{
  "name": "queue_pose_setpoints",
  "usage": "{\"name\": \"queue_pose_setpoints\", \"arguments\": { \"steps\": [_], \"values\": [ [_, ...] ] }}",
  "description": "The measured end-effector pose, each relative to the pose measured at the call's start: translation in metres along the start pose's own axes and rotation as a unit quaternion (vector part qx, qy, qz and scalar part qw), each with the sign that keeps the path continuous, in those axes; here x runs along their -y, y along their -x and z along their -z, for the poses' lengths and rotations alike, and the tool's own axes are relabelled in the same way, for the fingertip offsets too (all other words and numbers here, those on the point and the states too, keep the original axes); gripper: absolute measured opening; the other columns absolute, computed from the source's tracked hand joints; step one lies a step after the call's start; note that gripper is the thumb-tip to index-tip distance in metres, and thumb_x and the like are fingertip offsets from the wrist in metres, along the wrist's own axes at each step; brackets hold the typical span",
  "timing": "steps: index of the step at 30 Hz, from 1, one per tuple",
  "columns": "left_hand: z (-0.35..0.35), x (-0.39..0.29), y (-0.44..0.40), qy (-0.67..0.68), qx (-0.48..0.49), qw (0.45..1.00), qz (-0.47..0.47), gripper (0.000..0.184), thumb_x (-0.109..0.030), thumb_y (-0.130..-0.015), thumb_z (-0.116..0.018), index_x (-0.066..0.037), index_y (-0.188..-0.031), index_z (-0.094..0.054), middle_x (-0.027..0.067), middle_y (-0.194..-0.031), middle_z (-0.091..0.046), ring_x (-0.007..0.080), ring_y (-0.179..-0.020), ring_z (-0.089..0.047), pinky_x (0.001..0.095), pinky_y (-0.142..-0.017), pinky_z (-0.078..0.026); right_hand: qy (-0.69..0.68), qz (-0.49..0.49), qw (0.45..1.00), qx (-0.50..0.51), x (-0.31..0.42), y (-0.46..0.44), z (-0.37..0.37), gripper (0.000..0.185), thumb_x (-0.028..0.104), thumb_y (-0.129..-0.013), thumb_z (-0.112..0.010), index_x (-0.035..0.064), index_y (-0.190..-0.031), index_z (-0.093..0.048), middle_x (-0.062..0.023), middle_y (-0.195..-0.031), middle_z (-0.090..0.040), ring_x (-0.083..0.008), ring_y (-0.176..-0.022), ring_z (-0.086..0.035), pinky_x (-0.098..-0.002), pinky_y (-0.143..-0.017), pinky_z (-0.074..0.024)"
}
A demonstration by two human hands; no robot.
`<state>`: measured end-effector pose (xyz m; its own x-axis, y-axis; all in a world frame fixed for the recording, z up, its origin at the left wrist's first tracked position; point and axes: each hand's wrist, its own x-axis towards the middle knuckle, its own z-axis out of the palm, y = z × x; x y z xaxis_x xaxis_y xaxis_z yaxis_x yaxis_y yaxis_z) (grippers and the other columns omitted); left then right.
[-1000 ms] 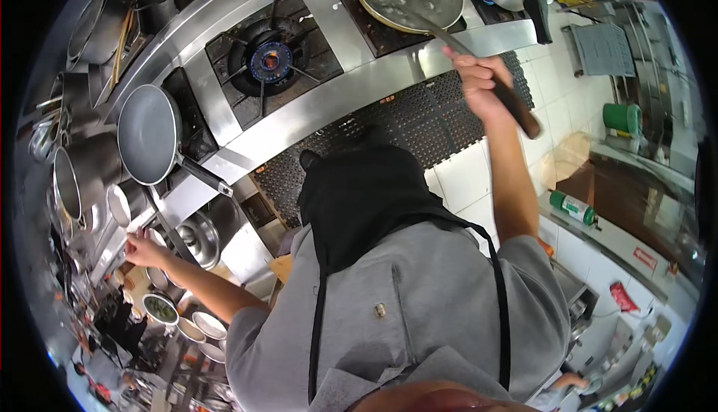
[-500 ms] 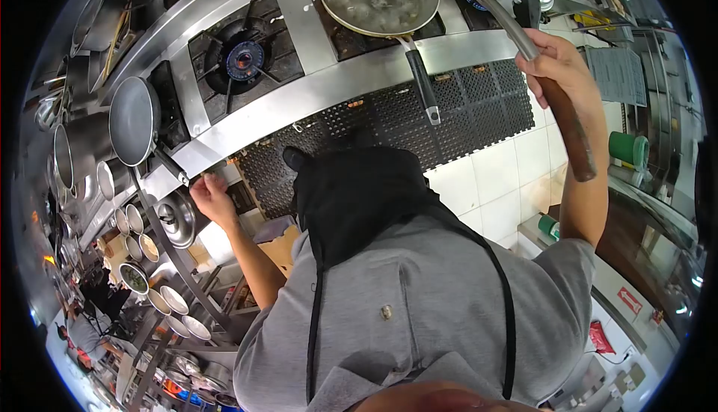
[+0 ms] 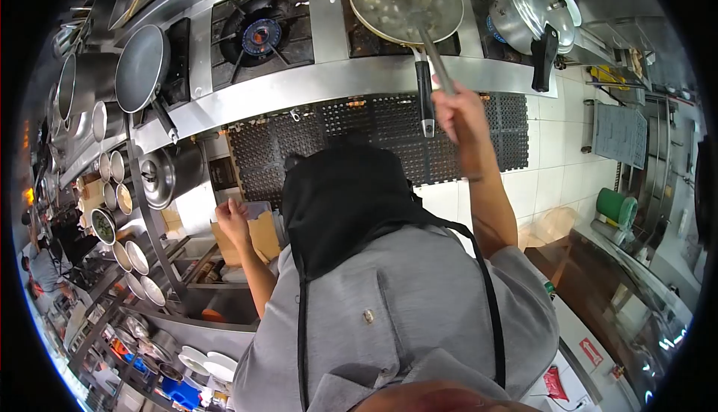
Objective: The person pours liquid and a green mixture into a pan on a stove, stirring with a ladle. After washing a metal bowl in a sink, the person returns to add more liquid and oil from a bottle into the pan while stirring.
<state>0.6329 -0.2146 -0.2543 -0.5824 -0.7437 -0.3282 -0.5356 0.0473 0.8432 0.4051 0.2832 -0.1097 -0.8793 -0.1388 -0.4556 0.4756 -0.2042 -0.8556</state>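
Note:
My right hand [image 3: 462,117] is closed around a long cooking utensil with a metal shaft [image 3: 441,64] and a brown wooden handle, blurred by motion. Its far end reaches into a frying pan [image 3: 407,38] on a burner; the shape of that end does not show clearly. Wet, chunky food [image 3: 381,1] fills the pan, in light and dark bits. The black pan handle [image 3: 425,98] sticks out over the stove's front edge, just left of my right hand. Away from the stove, my left hand [image 3: 233,223] hangs in the air with loosely bent fingers, holding nothing.
A lit burner [image 3: 261,37] is left of the pan. Beyond it lies a grey frying pan [image 3: 142,68], its handle over the stove's edge. A pressure cooker [image 3: 527,8] stands on the right burner. Black mats [image 3: 329,120] cover the floor. Small bowls [image 3: 137,257] line the left shelf.
My right hand has swung left and the utensil's far end now dips into the pan. My left hand has drawn back from near the grey pan's handle. The view has shifted.

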Motion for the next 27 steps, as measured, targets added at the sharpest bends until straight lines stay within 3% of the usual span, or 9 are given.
{"name": "queue_pose_setpoints", "arguments": {
  "steps": [1, 2, 3, 7, 9, 14, 16, 17, 27],
  "values": [
    [0.003, 0.009, -0.001, -0.001, 0.0, 1.0, 0.001, 0.022, -0.02, -0.099, -0.061, -0.001, -0.101, -0.051, 0.0095, -0.086, -0.062, 0.0136, -0.066, -0.062, 0.0256, -0.055, -0.053, -0.209, -0.024, 0.974, 0.085, 0.002, -0.003, 0.021, 0.048, 0.002, -0.088, -0.055, -0.0113, -0.132, -0.042, -0.0059, -0.086, -0.055, -0.0096, -0.061, -0.055, -0.0236, -0.048, -0.0463],
    [0.004, 0.016, -0.003, 0.0, 0.001, 1.0, 0.002, 0.022, -0.021, -0.099, -0.06, -0.001, -0.101, -0.051, 0.0096, -0.086, -0.062, 0.0135, -0.065, -0.062, 0.0261, -0.055, -0.053, -0.407, -0.045, 0.897, 0.167, 0.006, -0.005, 0.039, 0.052, 0.003, -0.089, -0.052, -0.0142, -0.135, -0.037, -0.0064, -0.091, -0.054, -0.0085, -0.064, -0.053, -0.0219, -0.048, -0.046],
    [0.005, 0.021, -0.004, 0.004, 0.003, 1.0, 0.002, 0.022, -0.021, -0.099, -0.06, -0.001, -0.101, -0.051, 0.0096, -0.086, -0.062, 0.0135, -0.065, -0.062, 0.0261, -0.055, -0.053, -0.423, -0.055, 0.876, 0.225, 0.017, -0.002, 0.047, 0.056, 0.005, -0.09, -0.048, -0.0183, -0.138, -0.031, -0.0061, -0.093, -0.049, -0.0072, -0.068, -0.05, -0.0187, -0.049, -0.0446],
    [0.007, 0.038, -0.009, 0.0, 0.024, 0.999, 0.026, 0.022, -0.021, -0.099, -0.061, -0.002, -0.1, -0.051, 0.009, -0.085, -0.062, 0.0136, -0.065, -0.062, 0.0268, -0.055, -0.053, -0.256, -0.02, 0.954, 0.152, 0.069, 0.047, 0.035, 0.054, 0.006, -0.089, -0.051, -0.017, -0.135, -0.036, -0.0067, -0.092, -0.052, -0.0065, -0.064, -0.051, -0.0173, -0.046, -0.0437],
    [0.01, 0.05, -0.009, -0.006, 0.029, 0.999, 0.031, 0.022, -0.021, -0.098, -0.061, -0.002, -0.1, -0.051, 0.0086, -0.085, -0.061, 0.0136, -0.065, -0.062, 0.0265, -0.054, -0.053, -0.044, 0.028, 0.997, 0.058, 0.088, 0.069, 0.024, 0.057, 0.008, -0.088, -0.052, -0.0178, -0.137, -0.036, -0.0078, -0.091, -0.052, -0.0069, -0.059, -0.05, -0.019, -0.043, -0.0461],
    [0.033, 0.083, -0.001, 0.003, 0.014, 0.999, 0.032, 0.022, -0.021, -0.098, -0.062, -0.002, -0.098, -0.051, 0.0065, -0.081, -0.06, 0.0125, -0.061, -0.06, 0.0249, -0.048, -0.047, 0.084, 0.075, 0.994, -0.006, 0.104, 0.09, 0.005, 0.054, 0.011, -0.086, -0.056, -0.0141, -0.132, -0.044, -0.0054, -0.086, -0.055, -0.0054, -0.056, -0.05, -0.0172, -0.042, -0.0423],
    [0.053, 0.105, 0.006, -0.017, 0.016, 0.999, 0.034, 0.024, -0.025, -0.099, -0.059, -0.003, -0.101, -0.051, 0.0072, -0.083, -0.061, 0.0147, -0.063, -0.062, 0.0266, -0.05, -0.051, 0.156, 0.091, 0.982, -0.052, 0.106, 0.092, -0.004, 0.049, 0.012, -0.086, -0.055, -0.011, -0.129, -0.049, -0.0056, -0.087, -0.057, -0.0068, -0.056, -0.051, -0.0194, -0.044, -0.0419],
    [0.063, 0.117, 0.009, 0.012, 0.013, 0.999, 0.046, 0.024, -0.025, -0.099, -0.059, -0.003, -0.101, -0.05, 0.0073, -0.083, -0.061, 0.0147, -0.063, -0.061, 0.0265, -0.05, -0.051, 0.139, 0.095, 0.985, -0.05, 0.105, 0.088, -0.002, 0.044, 0.009, -0.081, -0.064, -0.0062, -0.121, -0.055, -0.0059, -0.083, -0.059, -0.0092, -0.056, -0.055, -0.0236, -0.045, -0.0455],
    [0.137, 0.153, 0.078, 0.037, -0.081, 0.989, 0.118, 0.025, -0.024, -0.1, -0.058, -0.001, -0.103, -0.048, 0.0085, -0.083, -0.059, 0.0154, -0.064, -0.062, 0.0262, -0.049, -0.048, 0.253, 0.099, 0.953, -0.134, 0.037, 0.03, -0.034, 0.034, -0.002, -0.079, -0.06, -0.0059, -0.113, -0.056, -0.0066, -0.07, -0.06, -0.0136, -0.054, -0.059, -0.028, -0.045, -0.0506]
  ]
}}
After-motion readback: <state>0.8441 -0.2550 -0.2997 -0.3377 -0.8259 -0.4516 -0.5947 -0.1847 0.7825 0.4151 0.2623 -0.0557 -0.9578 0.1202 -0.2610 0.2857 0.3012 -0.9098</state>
